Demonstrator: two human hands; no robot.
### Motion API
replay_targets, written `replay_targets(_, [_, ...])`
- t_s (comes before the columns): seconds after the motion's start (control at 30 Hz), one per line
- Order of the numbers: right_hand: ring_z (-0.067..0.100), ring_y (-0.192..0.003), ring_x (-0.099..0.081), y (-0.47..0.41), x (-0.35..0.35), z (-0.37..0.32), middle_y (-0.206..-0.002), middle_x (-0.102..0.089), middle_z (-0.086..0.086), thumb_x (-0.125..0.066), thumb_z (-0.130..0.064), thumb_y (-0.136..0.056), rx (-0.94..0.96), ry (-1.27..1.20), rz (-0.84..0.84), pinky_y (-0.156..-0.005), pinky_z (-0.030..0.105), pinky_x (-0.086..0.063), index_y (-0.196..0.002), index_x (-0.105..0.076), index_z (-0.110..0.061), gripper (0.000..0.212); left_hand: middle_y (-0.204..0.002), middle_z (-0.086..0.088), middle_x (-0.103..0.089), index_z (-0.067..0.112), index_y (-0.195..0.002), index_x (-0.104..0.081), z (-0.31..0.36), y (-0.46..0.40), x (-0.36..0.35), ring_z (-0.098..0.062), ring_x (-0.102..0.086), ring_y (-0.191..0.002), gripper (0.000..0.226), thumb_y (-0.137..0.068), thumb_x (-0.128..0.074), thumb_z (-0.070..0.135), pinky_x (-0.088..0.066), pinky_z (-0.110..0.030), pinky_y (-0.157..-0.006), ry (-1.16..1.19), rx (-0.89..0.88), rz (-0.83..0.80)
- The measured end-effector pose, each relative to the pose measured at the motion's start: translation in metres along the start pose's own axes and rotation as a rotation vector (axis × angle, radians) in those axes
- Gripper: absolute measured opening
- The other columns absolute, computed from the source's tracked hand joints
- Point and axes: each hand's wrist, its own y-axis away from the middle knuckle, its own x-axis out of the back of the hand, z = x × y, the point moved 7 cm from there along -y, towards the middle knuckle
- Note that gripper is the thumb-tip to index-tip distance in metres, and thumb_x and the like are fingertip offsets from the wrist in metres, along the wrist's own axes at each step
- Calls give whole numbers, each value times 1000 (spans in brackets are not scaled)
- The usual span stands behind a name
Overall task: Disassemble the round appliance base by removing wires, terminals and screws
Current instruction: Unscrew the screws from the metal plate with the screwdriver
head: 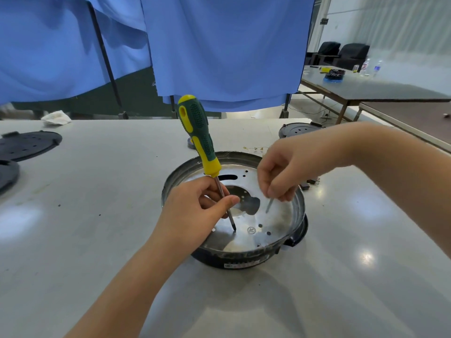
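Label (240, 265) on base rim unreadable; right grip (280, 178) hides screw head.

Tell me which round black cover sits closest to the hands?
The black cover at the table's far right, just behind the right hand. The other two lie far away at the table's left edge.

You had open table (102, 215) front and left; screwdriver (199, 140) and both hands crowded the base (244, 261); black covers (26, 145) sat far left.

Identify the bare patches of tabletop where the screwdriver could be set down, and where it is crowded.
Free: the broad stretch between the black perforated covers at left and the round base, plus the near table in front. Crowded: inside the base, where both hands and the screwdriver work.
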Motion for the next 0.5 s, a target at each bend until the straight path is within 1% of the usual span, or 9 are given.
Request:
replay_targets(0.07, [13, -72, -69, 9, 19, 21, -75, -72, 2, -63, -12, -84, 20, -126, 130, -71, 21, -54, -76, -70, -18, 12, -68, 14, -71, 28, -76, -66, 0, 0, 0, -3, -69, -60, 11, -76, -77, 30, -57, -23, -62, 11, -3, -1])
replay_targets(0.17, [18, -75, -71, 22, 42, 68, -79, -74, 6, -63, -6, -86, -9, -297, 422, -72, 24, -56, -81, -70, -12, 10, -69, 12, -71, 28, -76, -66, 0, 1, 0, -4, -70, -61, 10, -76, -76, 30, -57, -23, -64, 33, -8, 5])
replay_targets(0.27, [16, -75, -72, 27, 42, 116, -76, -74, 3, -66, -7, -84, -88, -322, 689, -67, 21, -56, -84, -69, -11, 6, -70, 10, -72, 29, -77, -67, -2, 2, 0, -5, -70, -62, 9, -76, -76, 29, -57, -25, -68, 40, -5, 7])
replay_targets(0.33, [15, -72, -71, 26, 33, 141, -75, -73, 3, -66, -9, -84, -135, -324, 805, -62, 18, -55, -83, -69, -12, 4, -72, 9, -72, 32, -77, -67, -3, 2, 1, -6, -71, -63, 10, -77, -77, 28, -58, -28, -69, 48, -2, 12])
replay_targets(0.37, [16, -71, -70, 24, 27, 152, -75, -73, 4, -67, -9, -84, -158, -319, 848, -61, 19, -55, -82, -69, -12, 4, -72, 8, -72, 33, -78, -67, -3, 2, 1, -6, -71, -64, 11, -76, -77, 29, -59, -29, -67, 47, -2, 11])
replay_targets(0.43, [19, -72, -67, 20, 18, 169, -75, -71, 5, -67, -10, -83, -203, -293, 918, -65, 26, -56, -79, -68, -15, 7, -72, 8, -72, 35, -80, -67, -2, 2, 0, -7, -71, -64, 11, -75, -76, 34, -60, -31, -64, 44, -5, 8])
replay_targets(0.5, [17, -73, -64, 15, 10, 178, -75, -69, 2, -67, -9, -81, -224, -252, 972, -64, 25, -51, -75, -67, -20, 12, -72, 7, -73, 36, -81, -66, -1, 2, 1, -7, -71, -64, 14, -71, -74, 42, -60, -32, -65, 48, -5, 12])
